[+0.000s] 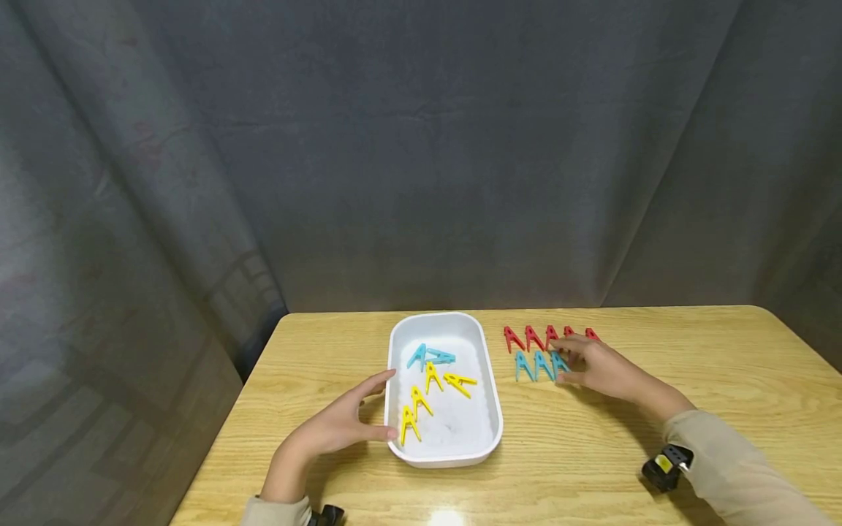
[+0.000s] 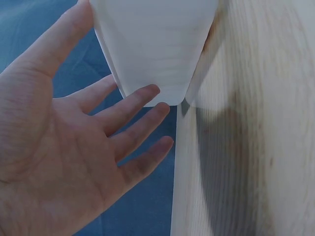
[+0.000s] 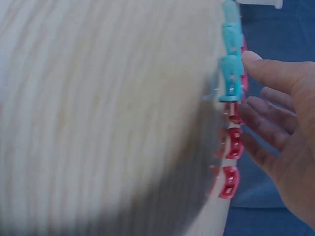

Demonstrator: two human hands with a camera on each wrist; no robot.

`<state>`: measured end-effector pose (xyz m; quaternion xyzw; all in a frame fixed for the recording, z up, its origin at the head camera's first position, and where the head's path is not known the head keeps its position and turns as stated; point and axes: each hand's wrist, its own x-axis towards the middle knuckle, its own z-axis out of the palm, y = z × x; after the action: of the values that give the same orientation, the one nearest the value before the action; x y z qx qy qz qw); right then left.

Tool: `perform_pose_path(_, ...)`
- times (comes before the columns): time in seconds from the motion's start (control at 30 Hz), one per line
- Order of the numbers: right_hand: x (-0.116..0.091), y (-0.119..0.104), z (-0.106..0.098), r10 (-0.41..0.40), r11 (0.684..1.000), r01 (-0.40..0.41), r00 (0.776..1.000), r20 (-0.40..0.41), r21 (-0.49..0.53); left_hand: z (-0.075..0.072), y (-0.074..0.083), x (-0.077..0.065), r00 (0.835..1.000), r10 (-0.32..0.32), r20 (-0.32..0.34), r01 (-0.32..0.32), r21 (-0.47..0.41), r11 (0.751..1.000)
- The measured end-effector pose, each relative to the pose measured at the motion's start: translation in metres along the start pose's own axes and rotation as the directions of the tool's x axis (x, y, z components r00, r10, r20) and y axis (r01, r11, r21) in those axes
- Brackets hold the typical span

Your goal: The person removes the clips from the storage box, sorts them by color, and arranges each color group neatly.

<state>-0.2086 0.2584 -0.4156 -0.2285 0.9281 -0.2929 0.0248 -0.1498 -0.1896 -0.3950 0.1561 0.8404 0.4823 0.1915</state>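
Note:
A white tray stands on the table with two light-blue clothespins and several yellow clothespins in it. My left hand is at the tray's left side, its thumb and fingertips at the rim and its fingers spread. To the right of the tray lie three light-blue clothespins in a row, behind them a row of several red clothespins. My right hand reaches over the right end of both rows. Its thumb comes close to the rightmost blue clothespin, fingers loosely bent with nothing gripped.
The light wooden table carries everything, its far edge meeting a grey curtain. A dark wrist device sits on the right sleeve.

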Motion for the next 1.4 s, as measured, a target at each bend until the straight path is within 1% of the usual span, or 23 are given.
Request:
perform_pose_path(0.1, -0.001, -0.003, -0.003, 0.006, 1.000, -0.005, 1.000, -0.013, 0.023, 0.001, -0.001, 0.000, 1.000, 0.000, 0.001, 0.000, -0.002, 1.000)
perform_pose_path(0.27, 0.001, -0.010, -0.004, 0.005, 1.000, -0.005, 0.999, -0.032, 0.016, 0.001, -0.001, 0.001, 1.000, -0.001, 0.001, 0.001, 0.004, 1.000)
perform_pose_path(0.43, 0.008, -0.022, -0.002, -0.031, 0.999, 0.031, 0.998, -0.057, 0.016, 0.001, 0.000, 0.001, 1.000, -0.007, -0.009, 0.007, 0.016, 1.000)
perform_pose_path(0.67, 0.020, -0.039, 0.000, -0.104, 0.994, 0.105, 0.989, -0.107, 0.010, 0.000, 0.000, 0.001, 1.000, -0.013, -0.012, 0.014, 0.026, 1.000)
perform_pose_path(0.8, 0.029, -0.050, 0.003, -0.117, 0.992, 0.121, 0.986, -0.121, 0.031, -0.001, 0.000, 0.000, 1.000, -0.024, -0.006, 0.024, 0.037, 0.999)
perform_pose_path(1.17, 0.054, -0.083, 0.016, -0.164, 0.981, 0.176, 0.977, -0.135, 0.085, -0.003, 0.005, -0.007, 1.000, -0.012, 0.002, 0.012, 0.066, 0.998)
perform_pose_path(1.4, 0.067, -0.098, 0.028, -0.182, 0.972, 0.193, 0.979, -0.092, 0.131, -0.001, 0.005, -0.010, 1.000, -0.005, 0.011, 0.004, 0.067, 0.998)
